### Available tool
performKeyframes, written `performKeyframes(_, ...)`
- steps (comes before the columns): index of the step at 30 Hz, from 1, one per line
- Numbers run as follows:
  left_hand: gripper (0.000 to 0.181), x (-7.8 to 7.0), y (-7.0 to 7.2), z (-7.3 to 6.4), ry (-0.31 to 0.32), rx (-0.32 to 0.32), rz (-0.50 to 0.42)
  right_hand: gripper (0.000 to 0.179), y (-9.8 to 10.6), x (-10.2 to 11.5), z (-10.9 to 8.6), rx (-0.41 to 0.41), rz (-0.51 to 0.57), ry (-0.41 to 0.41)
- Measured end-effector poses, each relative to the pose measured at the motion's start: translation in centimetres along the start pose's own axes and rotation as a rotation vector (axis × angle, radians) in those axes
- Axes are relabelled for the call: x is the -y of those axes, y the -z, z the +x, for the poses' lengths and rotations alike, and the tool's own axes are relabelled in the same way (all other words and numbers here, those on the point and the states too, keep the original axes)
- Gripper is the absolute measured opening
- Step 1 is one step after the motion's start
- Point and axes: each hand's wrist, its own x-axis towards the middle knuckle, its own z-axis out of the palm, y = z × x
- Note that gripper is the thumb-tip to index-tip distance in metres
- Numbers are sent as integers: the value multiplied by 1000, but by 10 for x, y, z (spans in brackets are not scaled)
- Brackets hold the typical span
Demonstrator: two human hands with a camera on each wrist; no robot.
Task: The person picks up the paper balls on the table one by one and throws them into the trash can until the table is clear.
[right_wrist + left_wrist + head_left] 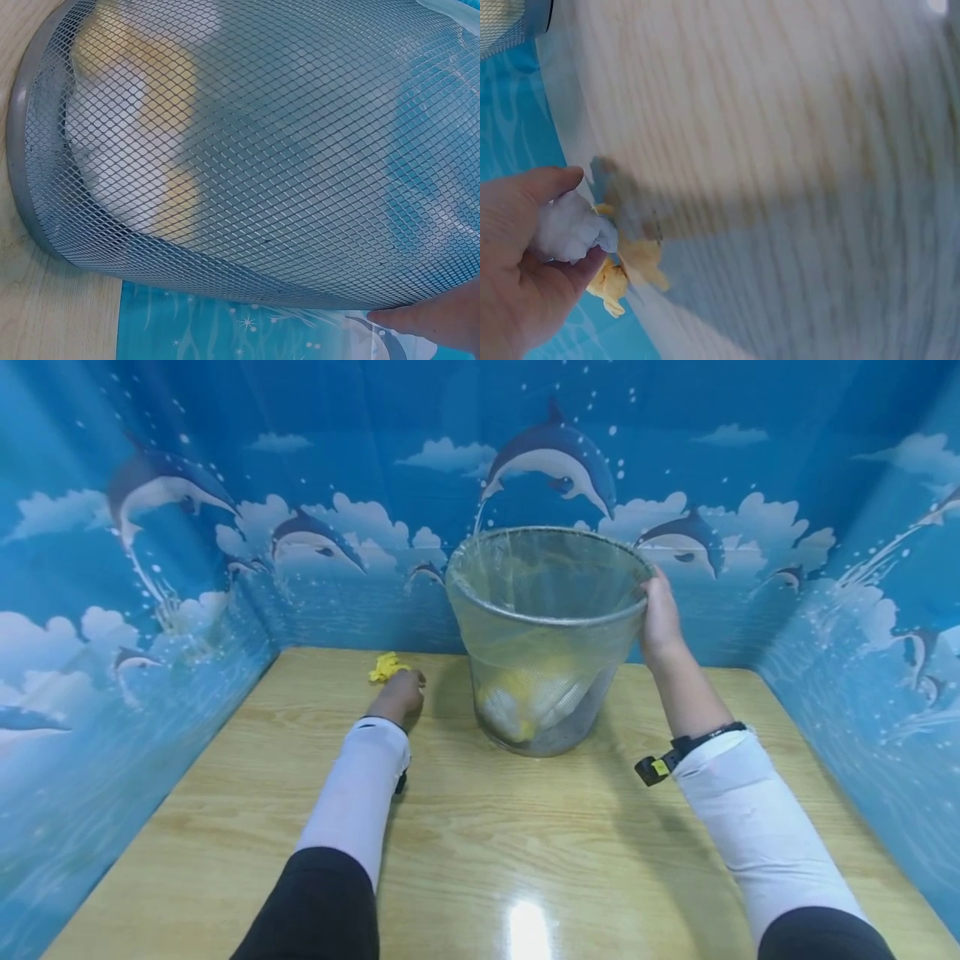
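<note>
In the left wrist view my left hand point(525, 240) pinches a crumpled white paper ball point(570, 229) between thumb and fingers. Close beside it on the table lies crumpled yellow paper point(386, 667), partly behind the hand point(401, 693) in the head view. My right hand point(662, 614) grips the right rim of a round mesh wastebasket point(555, 622) lined with a clear bag. Through the mesh wall point(292, 165), white and yellow crumpled pieces point(112, 112) show at the bottom of the basket. In the right wrist view only part of the right hand point(439, 319) shows.
The wood-grain table point(480, 843) runs back to a blue curtain point(420, 435) printed with dolphins, which also hangs along both sides. The basket stands toward the back of the table, to the right of the left hand. Each wrist wears a strapped-on camera point(656, 768).
</note>
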Motion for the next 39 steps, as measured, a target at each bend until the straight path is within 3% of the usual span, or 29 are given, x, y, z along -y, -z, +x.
performKeyframes(8, 42, 4, 8, -5, 14, -48, -54, 65, 1, 0, 0, 6, -11, 5)
performKeyframes(14, 43, 8, 17, -4, 6, -173, -53, 65, 0, 0, 1, 20, -12, 0)
performKeyframes(24, 43, -2, 54, -6, 38, -256, -109, 64, 1, -1, 1, 11, 4, 4)
performKeyframes(31, 46, -13, 82, -11, 57, -314, -256, 65, 1, -1, 1, 12, -8, 6)
performKeyframes(39, 48, -27, 111, -20, 25, -413, -382, 65, 1, -1, 1, 17, 3, 6)
